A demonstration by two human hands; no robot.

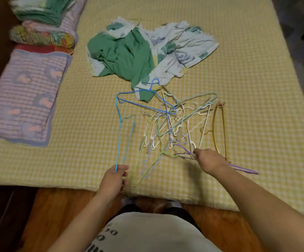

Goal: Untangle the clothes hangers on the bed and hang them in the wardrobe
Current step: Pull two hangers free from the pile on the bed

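pulling hangers out of the tangle on the bed (256, 88)
left hand (115, 179) gripping blue hanger (119, 124) at 9 o'clock of pile (174, 124); right hand (208, 161) pinching purple hanger (242, 168) to free it.

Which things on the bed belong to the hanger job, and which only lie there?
For the job: blue wire hanger, purple wire hanger, tangled pile of pale hangers, gold hanger.
Lying about: crumpled green-and-white cloth, striped lilac towel.

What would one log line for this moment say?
left hand: holds blue hanger | right hand: holds purple hanger | pile: tangled
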